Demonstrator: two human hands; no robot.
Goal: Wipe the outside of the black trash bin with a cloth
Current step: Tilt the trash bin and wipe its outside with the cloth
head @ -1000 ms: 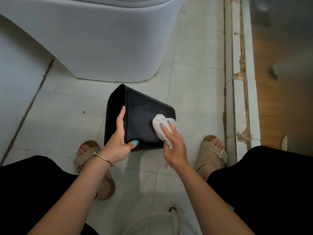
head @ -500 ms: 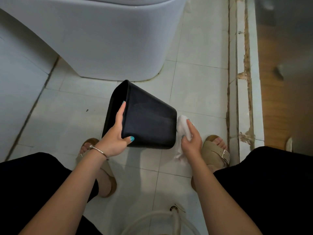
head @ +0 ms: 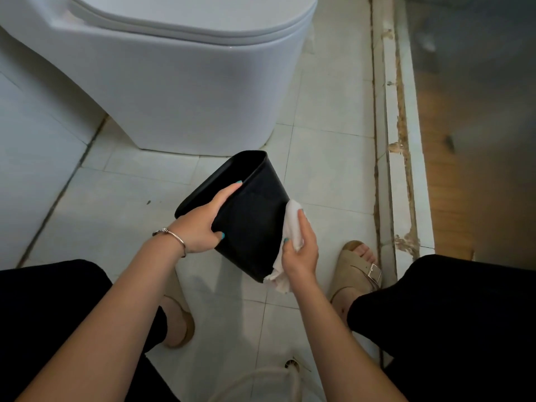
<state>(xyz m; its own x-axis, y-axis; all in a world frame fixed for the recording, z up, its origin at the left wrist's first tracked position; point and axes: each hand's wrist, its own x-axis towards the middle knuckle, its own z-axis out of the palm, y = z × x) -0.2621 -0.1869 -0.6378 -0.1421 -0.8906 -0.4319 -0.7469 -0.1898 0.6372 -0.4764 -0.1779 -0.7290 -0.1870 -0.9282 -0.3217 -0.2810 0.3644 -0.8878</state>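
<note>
Black trash bin (head: 249, 227), small and matte, with rounded corners and a body that tapers toward its base, is held up off the floor in front of the seated person, tilted so its open mouth faces up and away toward the toilet (head: 162, 82). Its dark side shows a faint dull sheen and no markings I can make out. The left hand (head: 200, 224) grips it at the rim, fingers curled over the edge into the opening and thumb pressed on the outer wall. A white cloth (head: 291, 227), crumpled, lies against the bin's right side and trails down past its lower corner. The right hand (head: 300, 253) holds that cloth, fingers laid along it, pressing it to the bin. A thin bracelet (head: 174, 237) circles the left wrist. Below, tan sandals (head: 356, 271) rest on the pale tiled floor (head: 116, 204).
</note>
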